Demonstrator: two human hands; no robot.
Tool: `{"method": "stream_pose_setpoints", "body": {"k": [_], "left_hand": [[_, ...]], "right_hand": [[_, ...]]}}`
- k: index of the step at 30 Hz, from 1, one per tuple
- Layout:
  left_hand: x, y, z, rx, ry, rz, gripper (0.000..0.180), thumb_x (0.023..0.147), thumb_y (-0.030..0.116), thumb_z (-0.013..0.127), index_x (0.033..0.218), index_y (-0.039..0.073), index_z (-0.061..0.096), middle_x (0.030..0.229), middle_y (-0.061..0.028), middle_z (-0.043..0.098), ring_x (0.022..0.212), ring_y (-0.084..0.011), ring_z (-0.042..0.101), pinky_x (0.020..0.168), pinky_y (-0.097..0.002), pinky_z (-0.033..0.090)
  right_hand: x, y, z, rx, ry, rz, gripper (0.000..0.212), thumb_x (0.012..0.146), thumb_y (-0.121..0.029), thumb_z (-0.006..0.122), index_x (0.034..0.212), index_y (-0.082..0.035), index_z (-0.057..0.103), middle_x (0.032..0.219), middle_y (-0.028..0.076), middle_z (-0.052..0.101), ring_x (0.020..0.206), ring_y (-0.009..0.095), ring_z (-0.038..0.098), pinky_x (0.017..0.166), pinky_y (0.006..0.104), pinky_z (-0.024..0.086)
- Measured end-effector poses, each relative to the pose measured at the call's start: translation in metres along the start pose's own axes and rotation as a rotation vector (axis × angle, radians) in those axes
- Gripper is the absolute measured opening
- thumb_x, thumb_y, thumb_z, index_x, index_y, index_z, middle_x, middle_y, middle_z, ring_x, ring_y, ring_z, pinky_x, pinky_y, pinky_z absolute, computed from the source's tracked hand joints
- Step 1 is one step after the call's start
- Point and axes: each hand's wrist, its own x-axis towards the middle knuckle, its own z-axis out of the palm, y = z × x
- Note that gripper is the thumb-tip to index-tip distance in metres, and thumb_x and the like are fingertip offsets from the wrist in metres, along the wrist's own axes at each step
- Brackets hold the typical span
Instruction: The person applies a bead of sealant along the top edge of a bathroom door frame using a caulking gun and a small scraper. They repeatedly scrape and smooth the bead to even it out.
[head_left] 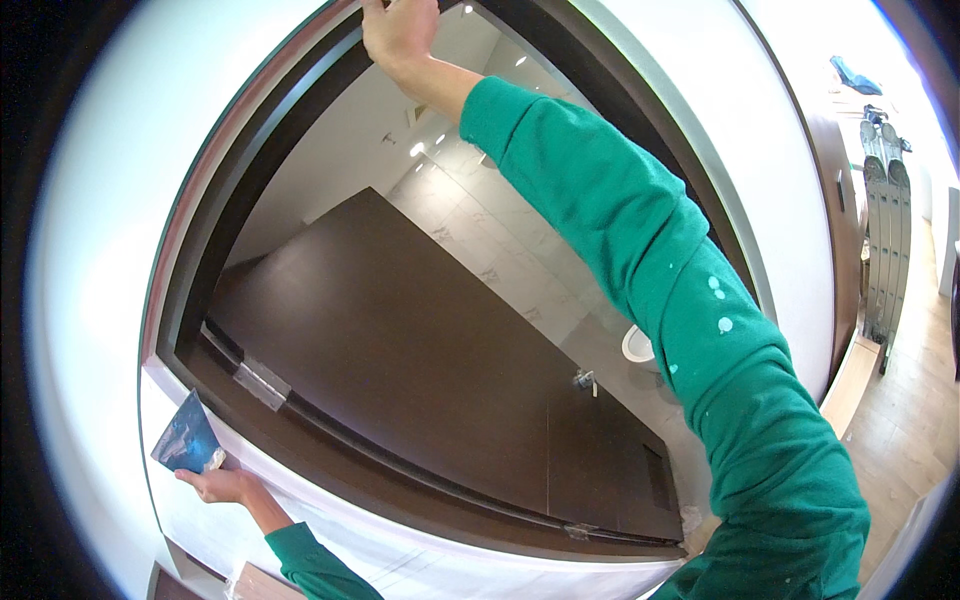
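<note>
My left hand point(222, 485), low on the left, is closed on a flat, blue-grey blade-like plate point(188, 436) that widens upward. A pale lump sticks to its lower corner near my fingers. The plate stands in front of the white wall beside the dark door frame. My right arm, in a green sleeve with pale spots, reaches up across the doorway. At the frame's top left corner is my right hand point(402, 35); its fingers are mostly cut off by the picture's upper edge, so what they hold, if anything, is hidden.
A dark brown door point(420, 360) with a metal handle point(586, 380) stands open into a tiled bathroom. Inside is a white toilet point(637, 345). Clear film or tape covers a hinge point(262, 383). A folded metal ladder point(885, 240) leans at the far right above wooden flooring point(905, 420).
</note>
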Motion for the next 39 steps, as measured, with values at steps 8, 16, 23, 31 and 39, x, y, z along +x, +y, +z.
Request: {"method": "stream_pose_setpoints", "body": {"k": [8, 16, 23, 31, 39], "left_hand": [[0.004, -0.008, -0.003, -0.014, -0.033, 0.009, 0.070, 0.106, 0.049, 0.049, 0.131, -0.016, 0.053, 0.128, -0.0235, 0.060, 0.117, -0.0366, 0.061, 0.100, -0.0486, 0.054], [-0.016, 0.016, -0.021, -0.258, -0.188, -0.248, 0.058, 0.106, 0.042, 0.052, 0.137, -0.007, 0.053, 0.133, -0.0163, 0.060, 0.117, -0.0276, 0.060, 0.104, -0.0402, 0.048], [-0.260, 0.105, -0.112, -0.346, -0.445, -1.212, 0.064, 0.097, 0.040, 0.067, 0.150, 0.012, 0.045, 0.143, -0.0090, 0.053, 0.124, -0.0206, 0.055, 0.103, -0.0380, 0.050], [-0.374, 0.170, -0.122, -0.977, -0.648, -2.027, 0.039, 0.108, 0.034, 0.050, 0.124, 0.001, 0.063, 0.111, -0.0146, 0.073, 0.099, -0.0234, 0.073, 0.088, -0.0385, 0.061], [-0.394, 0.180, -0.132, -0.848, -0.824, -1.866, 0.042, 0.109, 0.033, 0.048, 0.120, -0.005, 0.063, 0.108, -0.0174, 0.073, 0.091, -0.0210, 0.074, 0.083, -0.0347, 0.063]], "right_hand": [[-0.026, -0.020, 0.011, 0.024, -0.077, -0.053, 0.025, 0.096, -0.017, 0.064, 0.115, -0.006, 0.076, 0.106, 0.017, 0.068, 0.105, 0.037, 0.062, 0.093, 0.0466, 0.049], [-0.073, -0.044, -0.077, 0.279, -0.382, 0.133, 0.019, 0.092, -0.021, 0.072, 0.107, -0.013, 0.081, 0.087, 0.011, 0.070, 0.077, 0.019, 0.063, 0.068, 0.0346, 0.049], [-0.170, -0.132, -0.257, 0.260, -1.046, 0.179, 0.029, 0.093, -0.013, 0.073, 0.121, -0.018, 0.077, 0.096, 0.001, 0.063, 0.085, 0.011, 0.058, 0.072, 0.0271, 0.049], [-0.186, -0.188, -0.341, 0.262, -1.196, -0.299, 0.034, 0.074, -0.004, 0.081, 0.108, -0.008, 0.081, 0.094, 0.001, 0.065, 0.083, 0.019, 0.059, 0.070, 0.0316, 0.051], [-0.179, -0.179, -0.367, 0.226, -1.265, -0.527, 0.044, 0.066, -0.009, 0.083, 0.110, -0.010, 0.080, 0.098, 0.001, 0.065, 0.092, 0.019, 0.057, 0.073, 0.0308, 0.052]]}}
